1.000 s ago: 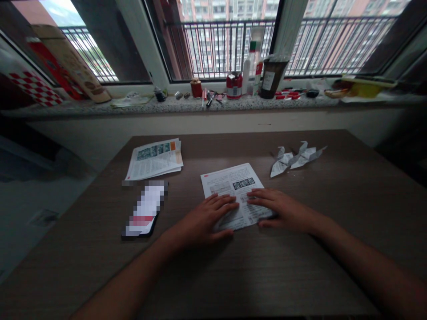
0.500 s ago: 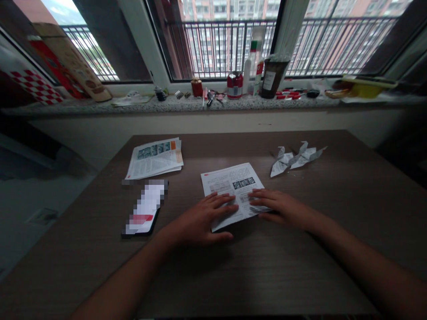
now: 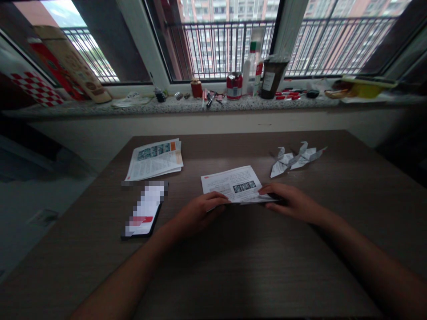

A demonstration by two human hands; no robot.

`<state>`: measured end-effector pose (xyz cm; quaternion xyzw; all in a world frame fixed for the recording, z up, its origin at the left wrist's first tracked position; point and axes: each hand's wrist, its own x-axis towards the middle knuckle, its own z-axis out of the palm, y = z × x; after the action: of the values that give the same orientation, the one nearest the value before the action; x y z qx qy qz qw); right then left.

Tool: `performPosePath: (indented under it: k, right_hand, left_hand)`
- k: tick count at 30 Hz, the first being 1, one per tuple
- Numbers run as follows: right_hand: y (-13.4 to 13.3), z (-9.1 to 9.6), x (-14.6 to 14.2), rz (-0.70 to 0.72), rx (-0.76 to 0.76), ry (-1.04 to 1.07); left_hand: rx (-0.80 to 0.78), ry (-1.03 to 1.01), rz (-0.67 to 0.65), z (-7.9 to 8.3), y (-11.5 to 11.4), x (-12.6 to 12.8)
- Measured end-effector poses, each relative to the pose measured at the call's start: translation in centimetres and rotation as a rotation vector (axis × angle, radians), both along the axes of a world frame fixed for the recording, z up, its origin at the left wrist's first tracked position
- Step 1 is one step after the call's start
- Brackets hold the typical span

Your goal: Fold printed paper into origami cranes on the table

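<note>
Ideally, with left hand point(image 3: 198, 215) and right hand point(image 3: 295, 202) both gripping the near edge of the white printed paper sheet point(image 3: 222, 183), corners should align before any crease is pressed.

A white printed sheet point(image 3: 220, 184), marked with a row of three dark patterned squares point(image 3: 244, 186), is set slightly askew over the surface point(image 3: 240, 280); its near edge, partly covered, seems to be raised.

So the paper point(image 3: 230, 182) shows way less of its near part now (lifted or folded, can't tell), and the left hand point(image 3: 200, 213) and right hand point(image 3: 293, 202) went from flat on top to gripping its near edge.
</note>
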<state>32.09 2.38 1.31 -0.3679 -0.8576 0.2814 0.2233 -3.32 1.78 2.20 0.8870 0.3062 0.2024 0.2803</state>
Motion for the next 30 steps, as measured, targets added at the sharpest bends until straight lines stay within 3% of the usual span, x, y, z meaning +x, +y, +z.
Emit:
performPosePath:
  k: [7,15,23,30]
  right_hand:
    - [-0.3,0.2,-0.9,-0.208,-0.080,0.058]
    - [0.0,-1.0,-2.2,-0.377,-0.009,0.021]
    - [1.0,-1.9,-3.0,-0.433,0.113,-0.069]
    - [1.1,-2.4,-3.0,-0.402,0.210,-0.109]
  left_hand:
    - [-0.038,-0.075,0.149,-0.1,0.2,0.0]
    - [-0.009,-0.049,0.323,-1.0,0.9,0.5]
    - [0.104,0.078,0.476,-2.5,1.6,0.4]
    - [0.102,0.160,0.466,-2.8,1.9,0.2]
